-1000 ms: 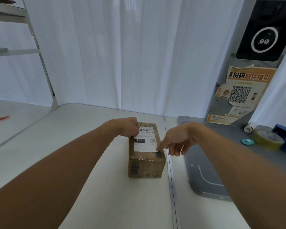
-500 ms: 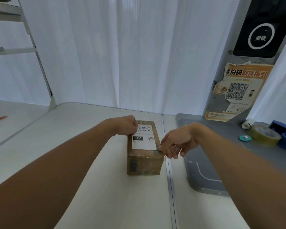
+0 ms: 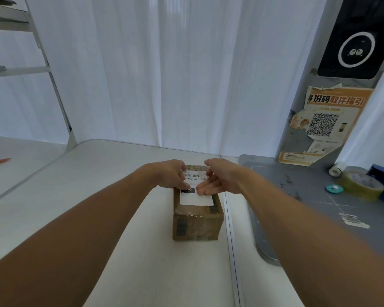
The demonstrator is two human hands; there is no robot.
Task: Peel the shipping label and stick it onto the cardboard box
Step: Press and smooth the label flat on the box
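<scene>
Cardboard, brown and taped — a small rectangular box (image 3: 197,220) sits on the white desk (image 3: 98,196) at the centre of the view, with the white rectangular shipping label (image 3: 196,197) lying flat on its top face. The left hand (image 3: 172,175), fingers curled loosely, rests on the label's 9 o'clock edge and grips nothing. The right hand (image 3: 217,178) comes in from 3 o'clock — fingers spread flat and extended, their tips pressing on the label's middle. Out at 3 o'clock from the box, well apart on a grey mat (image 3: 308,196), lies a yellowish roll of packing tape (image 3: 361,185).
</scene>
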